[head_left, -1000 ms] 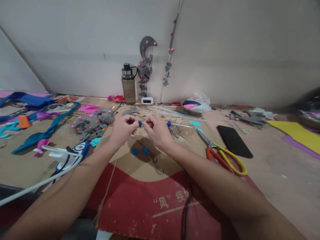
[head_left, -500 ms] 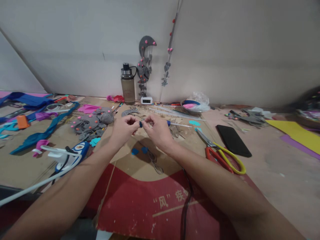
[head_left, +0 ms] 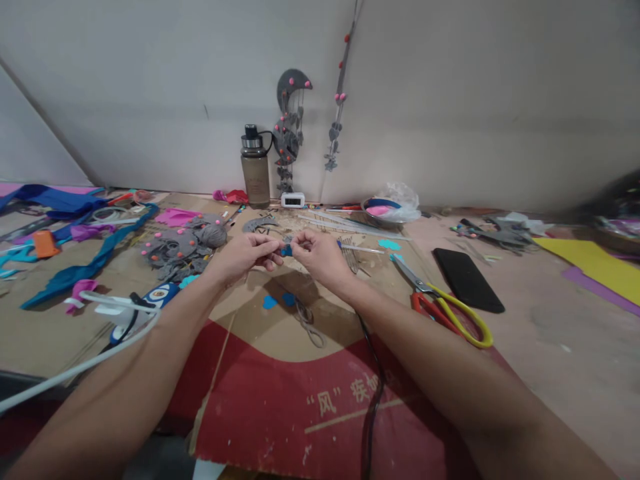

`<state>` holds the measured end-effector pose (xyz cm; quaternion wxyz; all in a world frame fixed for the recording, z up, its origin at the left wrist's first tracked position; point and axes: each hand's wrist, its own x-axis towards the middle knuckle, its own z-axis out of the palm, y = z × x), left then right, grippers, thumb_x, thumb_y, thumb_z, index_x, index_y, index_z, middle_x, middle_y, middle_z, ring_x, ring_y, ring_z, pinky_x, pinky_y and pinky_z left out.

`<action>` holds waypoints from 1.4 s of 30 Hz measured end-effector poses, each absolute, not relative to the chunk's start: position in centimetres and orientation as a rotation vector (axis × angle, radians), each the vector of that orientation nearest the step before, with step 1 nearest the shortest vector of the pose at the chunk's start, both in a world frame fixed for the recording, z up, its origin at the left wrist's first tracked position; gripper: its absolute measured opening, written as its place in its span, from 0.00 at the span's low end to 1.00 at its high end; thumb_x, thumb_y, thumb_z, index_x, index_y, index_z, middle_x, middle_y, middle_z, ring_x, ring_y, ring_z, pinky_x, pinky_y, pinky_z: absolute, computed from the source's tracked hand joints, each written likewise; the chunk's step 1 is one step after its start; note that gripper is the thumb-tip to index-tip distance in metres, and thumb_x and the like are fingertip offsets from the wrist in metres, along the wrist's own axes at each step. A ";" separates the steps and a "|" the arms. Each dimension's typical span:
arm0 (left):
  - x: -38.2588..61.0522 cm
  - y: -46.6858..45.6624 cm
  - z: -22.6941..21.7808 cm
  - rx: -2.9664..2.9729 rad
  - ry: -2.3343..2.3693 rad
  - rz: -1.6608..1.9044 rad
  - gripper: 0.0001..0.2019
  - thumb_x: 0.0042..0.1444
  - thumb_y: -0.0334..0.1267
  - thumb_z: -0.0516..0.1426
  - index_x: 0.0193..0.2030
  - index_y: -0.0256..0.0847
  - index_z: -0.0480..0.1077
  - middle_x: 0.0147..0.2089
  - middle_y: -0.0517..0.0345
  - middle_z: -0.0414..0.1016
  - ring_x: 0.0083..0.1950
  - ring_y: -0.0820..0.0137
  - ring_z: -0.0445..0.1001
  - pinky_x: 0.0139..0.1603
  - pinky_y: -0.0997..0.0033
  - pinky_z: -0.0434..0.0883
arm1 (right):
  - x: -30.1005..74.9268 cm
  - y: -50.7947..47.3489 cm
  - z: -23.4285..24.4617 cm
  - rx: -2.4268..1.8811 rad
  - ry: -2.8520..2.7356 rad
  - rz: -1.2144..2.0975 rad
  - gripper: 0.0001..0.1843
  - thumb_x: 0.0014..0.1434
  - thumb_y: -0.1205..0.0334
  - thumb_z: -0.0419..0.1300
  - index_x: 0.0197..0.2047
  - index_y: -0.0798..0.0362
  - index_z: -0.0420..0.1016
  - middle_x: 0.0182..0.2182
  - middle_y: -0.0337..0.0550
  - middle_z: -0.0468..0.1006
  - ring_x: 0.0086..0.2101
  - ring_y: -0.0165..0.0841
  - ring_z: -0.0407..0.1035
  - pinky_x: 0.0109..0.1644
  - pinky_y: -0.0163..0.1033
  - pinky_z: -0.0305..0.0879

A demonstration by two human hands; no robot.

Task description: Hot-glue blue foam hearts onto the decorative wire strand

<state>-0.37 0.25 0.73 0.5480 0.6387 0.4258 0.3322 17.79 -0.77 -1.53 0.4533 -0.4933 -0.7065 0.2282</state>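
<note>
Over the cardboard, my left hand [head_left: 253, 255] and my right hand [head_left: 323, 259] meet fingertip to fingertip. Between them shows a small blue felt piece [head_left: 287, 251], mostly covered by the fingers. My left thumb and index finger pinch at its left side, the other fingers loosely curled. The right thumb and fingertips close on its other side. Below the hands lie a blue felt heart [head_left: 270, 302], a second blue piece [head_left: 289, 299] and a looped grey cord [head_left: 311, 327]. A clear rod with a blue end [head_left: 363, 249] sticks out beyond my right hand.
Scissors [head_left: 445, 310] and a black phone [head_left: 467, 280] lie to the right. Grey felt pieces with pompoms [head_left: 183, 247] and a blue tool with a white cable [head_left: 143, 310] are on the left. A bottle [head_left: 256, 173], a small clock [head_left: 293, 200] and a bowl [head_left: 387, 213] stand behind.
My left fingers have loosened and spread slightly, and the left wrist has shifted a little left. The right hand has moved slightly to the right. Things on the table lie as before.
</note>
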 end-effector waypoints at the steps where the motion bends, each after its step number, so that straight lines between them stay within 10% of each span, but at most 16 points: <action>1: -0.3 0.1 0.8 1.546 1.025 0.797 0.18 0.50 0.47 0.61 0.41 0.35 0.75 0.30 0.51 0.78 0.27 0.75 0.73 0.29 0.76 0.70 | 17.8 -0.9 -1.4 -1.227 -1.762 0.539 0.06 0.54 0.63 0.56 0.29 0.53 0.72 0.25 0.37 0.74 0.27 0.29 0.66 0.32 0.34 0.57; 18: 1.0 -1.5 1.2 1.835 1.367 1.052 0.06 0.48 0.35 0.57 0.30 0.36 0.73 0.23 0.58 0.77 0.23 0.73 0.75 0.25 0.77 0.71 | 16.8 -2.3 -1.3 -1.184 -1.871 0.377 0.09 0.59 0.64 0.53 0.44 0.54 0.67 0.34 0.44 0.73 0.33 0.32 0.64 0.37 0.38 0.59; 42: 1.6 -1.9 1.0 1.755 1.288 1.167 0.07 0.49 0.38 0.58 0.31 0.35 0.72 0.23 0.58 0.74 0.22 0.74 0.72 0.24 0.76 0.69 | 16.2 -2.5 -1.0 -1.226 -1.644 0.550 0.13 0.56 0.58 0.56 0.22 0.52 0.63 0.20 0.33 0.66 0.23 0.26 0.56 0.28 0.34 0.50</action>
